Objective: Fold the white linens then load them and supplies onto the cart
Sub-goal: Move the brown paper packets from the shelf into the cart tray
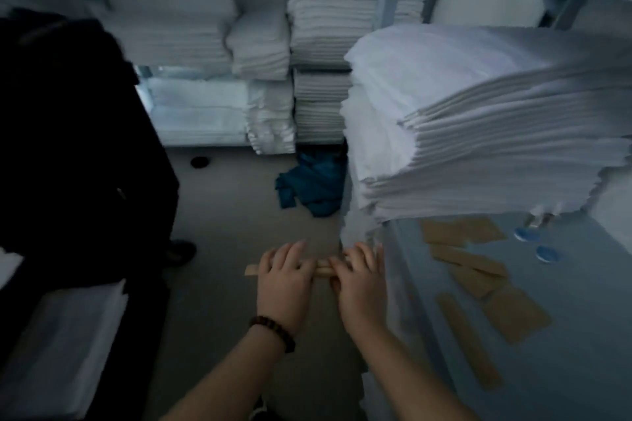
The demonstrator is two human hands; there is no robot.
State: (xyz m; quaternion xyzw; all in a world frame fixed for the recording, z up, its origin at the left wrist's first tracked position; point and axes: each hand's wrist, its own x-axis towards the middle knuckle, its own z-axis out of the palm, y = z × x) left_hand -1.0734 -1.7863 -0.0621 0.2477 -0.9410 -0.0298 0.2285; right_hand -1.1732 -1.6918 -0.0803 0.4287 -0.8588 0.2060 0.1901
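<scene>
**Holding a slim tan packet (323,271) in both hands beside stacked white linens**

I held the tan packet level in front of me, above the grey floor (222,215). My left hand (282,278), with a dark bead bracelet (273,331) at the wrist, gripped its left part. A short end poked out past my knuckles. My right hand (360,280) gripped its right end, and my fingers curled over the top. My thumbs were hidden underneath, so I could not tell how they pressed.

Just to my right lay a blue-grey surface (564,335). More loose tan packets (468,258) were scattered on it, near two small blue discs (528,234). Behind them stood a tall stack of white linens (478,120), its folded edges overhanging the surface. Further folded linens (331,10) filled the shelves at the back. A teal cloth (313,184) lay crumpled on the floor below them.

The packet looked thin, flat and very light, like paper, so I judged it would crease if squeezed. A light pinch near each end seemed enough. The linens looked soft and floppy, and a full pile would probably be heavy. I judged it best to lift a few layers at a time, with flat hands slid under the folded edge, so the pile would not slump.
</scene>
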